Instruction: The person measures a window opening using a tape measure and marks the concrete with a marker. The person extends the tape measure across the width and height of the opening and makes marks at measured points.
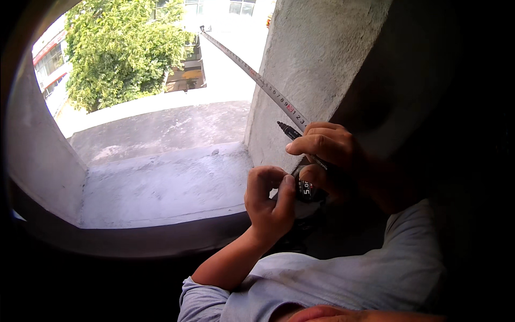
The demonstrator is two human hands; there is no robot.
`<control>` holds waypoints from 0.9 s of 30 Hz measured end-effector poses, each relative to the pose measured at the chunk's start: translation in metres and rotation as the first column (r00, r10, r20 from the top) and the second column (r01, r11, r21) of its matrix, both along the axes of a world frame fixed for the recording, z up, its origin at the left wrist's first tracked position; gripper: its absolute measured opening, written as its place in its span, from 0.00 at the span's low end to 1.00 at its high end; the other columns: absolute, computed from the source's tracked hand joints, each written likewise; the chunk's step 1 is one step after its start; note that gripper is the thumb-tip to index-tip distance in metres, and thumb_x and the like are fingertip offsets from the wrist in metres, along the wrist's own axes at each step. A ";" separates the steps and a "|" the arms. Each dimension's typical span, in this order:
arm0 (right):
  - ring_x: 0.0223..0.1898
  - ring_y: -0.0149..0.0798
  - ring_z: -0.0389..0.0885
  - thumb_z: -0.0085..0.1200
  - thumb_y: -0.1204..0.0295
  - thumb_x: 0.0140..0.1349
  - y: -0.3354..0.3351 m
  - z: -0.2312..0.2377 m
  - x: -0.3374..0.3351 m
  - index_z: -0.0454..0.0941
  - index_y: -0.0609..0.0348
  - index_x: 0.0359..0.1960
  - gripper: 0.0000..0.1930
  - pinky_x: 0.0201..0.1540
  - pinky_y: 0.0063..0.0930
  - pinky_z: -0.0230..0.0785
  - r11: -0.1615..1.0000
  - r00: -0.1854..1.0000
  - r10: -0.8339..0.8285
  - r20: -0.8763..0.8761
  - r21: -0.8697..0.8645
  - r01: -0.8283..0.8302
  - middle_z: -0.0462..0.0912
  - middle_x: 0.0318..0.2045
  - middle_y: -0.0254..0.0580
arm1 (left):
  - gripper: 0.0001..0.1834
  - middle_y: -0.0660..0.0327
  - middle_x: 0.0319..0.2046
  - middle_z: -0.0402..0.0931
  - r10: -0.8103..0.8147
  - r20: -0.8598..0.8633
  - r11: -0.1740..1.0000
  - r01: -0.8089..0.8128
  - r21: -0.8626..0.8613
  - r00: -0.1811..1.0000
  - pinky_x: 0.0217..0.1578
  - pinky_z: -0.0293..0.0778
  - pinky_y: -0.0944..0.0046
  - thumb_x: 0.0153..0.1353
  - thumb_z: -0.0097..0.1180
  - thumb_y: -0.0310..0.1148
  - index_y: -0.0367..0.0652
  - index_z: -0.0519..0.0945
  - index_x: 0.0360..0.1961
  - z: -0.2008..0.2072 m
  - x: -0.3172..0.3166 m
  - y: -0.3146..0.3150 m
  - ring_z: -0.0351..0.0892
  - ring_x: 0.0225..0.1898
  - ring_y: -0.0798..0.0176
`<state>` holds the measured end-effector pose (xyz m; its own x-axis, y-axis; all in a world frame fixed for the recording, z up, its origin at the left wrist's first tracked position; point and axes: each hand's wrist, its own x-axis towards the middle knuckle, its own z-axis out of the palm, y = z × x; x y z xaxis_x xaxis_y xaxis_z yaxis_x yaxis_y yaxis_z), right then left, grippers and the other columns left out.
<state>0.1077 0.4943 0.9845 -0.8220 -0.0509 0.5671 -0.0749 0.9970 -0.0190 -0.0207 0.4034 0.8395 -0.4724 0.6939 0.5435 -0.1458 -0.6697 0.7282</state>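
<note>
My right hand [328,147] is closed around a dark tape measure [304,189] and a black marker [289,131] together. The marker lies under the forefinger, its tip pointing up and left. From that hand the pale metal tape blade [252,72] runs out far to the upper left, in front of the window opening, with its end hook in the air. My left hand [270,199] is bent with thumb and fingertips pinched together, right against the left side of the tape measure case. What these fingers hold, if anything, is hidden.
A rough plastered side wall [316,53] of the window opening rises behind the blade. Below lies a concrete sill [166,185] with an outer ledge [177,126]. Outside are a leafy tree [123,51] and buildings. Deep shadow covers the right side and the bottom left.
</note>
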 end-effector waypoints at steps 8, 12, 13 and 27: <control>0.28 0.48 0.87 0.68 0.70 0.62 -0.015 0.016 -0.012 0.78 0.63 0.48 0.17 0.32 0.42 0.77 0.984 0.977 -0.173 0.122 0.073 0.165 0.84 0.30 0.47 | 0.36 0.55 0.36 0.82 0.292 -0.442 0.916 -0.115 0.385 0.848 0.37 0.78 0.65 0.58 0.69 0.24 0.32 0.75 0.69 0.036 -0.036 0.004 0.80 0.34 0.63; 0.30 0.50 0.88 0.69 0.72 0.58 -0.016 0.017 -0.011 0.77 0.64 0.48 0.19 0.35 0.43 0.79 0.953 0.971 -0.215 0.107 0.241 0.184 0.84 0.28 0.47 | 0.35 0.56 0.37 0.83 0.376 -0.453 0.865 -0.130 0.484 0.808 0.37 0.80 0.64 0.57 0.76 0.31 0.32 0.80 0.66 0.049 -0.043 0.004 0.81 0.35 0.63; 0.30 0.50 0.88 0.69 0.73 0.57 -0.017 0.018 -0.012 0.76 0.64 0.48 0.20 0.35 0.43 0.79 0.944 0.970 -0.221 0.101 0.270 0.187 0.84 0.28 0.47 | 0.33 0.55 0.38 0.83 0.432 -0.450 0.854 -0.193 0.484 0.782 0.37 0.80 0.64 0.57 0.76 0.30 0.32 0.81 0.64 0.049 -0.043 0.003 0.81 0.35 0.62; 0.20 0.40 0.77 0.56 0.82 0.54 -0.036 0.037 -0.019 0.71 0.68 0.63 0.31 0.29 0.38 0.73 0.955 0.949 -0.203 0.240 -0.165 0.246 0.76 0.22 0.42 | 0.13 0.55 0.41 0.80 0.454 -0.105 0.832 -0.379 0.405 0.885 0.33 0.74 0.71 0.73 0.65 0.30 0.33 0.79 0.50 0.021 -0.078 -0.008 0.78 0.30 0.69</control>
